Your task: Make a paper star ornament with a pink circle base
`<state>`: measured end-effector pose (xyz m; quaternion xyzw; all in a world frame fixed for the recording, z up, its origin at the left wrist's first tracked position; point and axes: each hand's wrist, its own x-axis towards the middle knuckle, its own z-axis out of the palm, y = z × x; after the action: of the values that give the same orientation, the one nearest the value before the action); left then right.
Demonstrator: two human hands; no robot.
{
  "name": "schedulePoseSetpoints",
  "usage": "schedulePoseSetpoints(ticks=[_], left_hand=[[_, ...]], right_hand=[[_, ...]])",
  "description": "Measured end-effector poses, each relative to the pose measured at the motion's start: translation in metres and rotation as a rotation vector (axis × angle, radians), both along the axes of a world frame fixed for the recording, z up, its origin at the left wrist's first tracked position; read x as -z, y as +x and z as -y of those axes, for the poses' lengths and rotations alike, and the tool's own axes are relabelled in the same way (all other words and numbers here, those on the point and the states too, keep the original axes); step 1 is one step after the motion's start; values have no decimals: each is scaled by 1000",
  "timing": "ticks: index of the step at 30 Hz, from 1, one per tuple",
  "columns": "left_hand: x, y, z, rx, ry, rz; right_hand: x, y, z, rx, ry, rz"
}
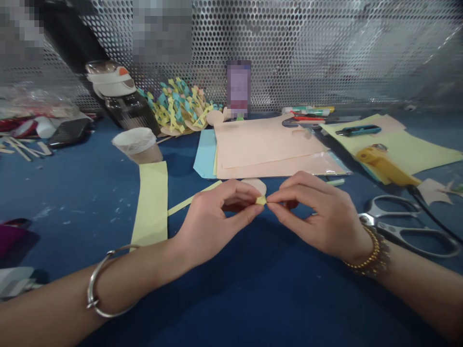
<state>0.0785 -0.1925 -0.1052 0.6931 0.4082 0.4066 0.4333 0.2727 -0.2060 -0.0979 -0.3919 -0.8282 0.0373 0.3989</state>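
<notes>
Just above the middle of the blue table, my left hand (220, 214) pinches a small folded piece of yellow paper (261, 199) between thumb and fingers. The thumb and forefinger of my right hand (318, 212) are closed at the piece's right edge. Behind the fingertips lies a pale pink rounded paper piece (257, 184), partly hidden. A narrow yellow paper strip (193, 198) runs behind my left hand towards a wider yellow paper strip (152, 202). To the right of my right hand lie scissors (401, 229) with grey handles, their blades mostly hidden.
Pink paper sheets (267, 144) lie behind my hands. At the right are a yellow glue gun (387, 166) and a blue cutter (360, 130). A paper cup (139, 147), a dark bottle (126, 106) and curly paper strips (184, 108) stand at the back left.
</notes>
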Motion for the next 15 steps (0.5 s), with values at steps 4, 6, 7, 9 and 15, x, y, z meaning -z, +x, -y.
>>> schedulePoseSetpoints(ticks=[4,6,7,9,15], left_hand=[[-1,1,0,-2,-27,13],[-1,1,0,9,-47,30],[-1,1,0,14,-53,34],[-1,0,0,21,-52,32],[1,0,0,40,-30,26]], right_hand=[[-2,0,-2,29,20,5],[-2,0,-3,40,39,21],[-2,1,-3,49,51,30],[-1,2,-4,66,66,43],[1,4,-4,57,99,96]])
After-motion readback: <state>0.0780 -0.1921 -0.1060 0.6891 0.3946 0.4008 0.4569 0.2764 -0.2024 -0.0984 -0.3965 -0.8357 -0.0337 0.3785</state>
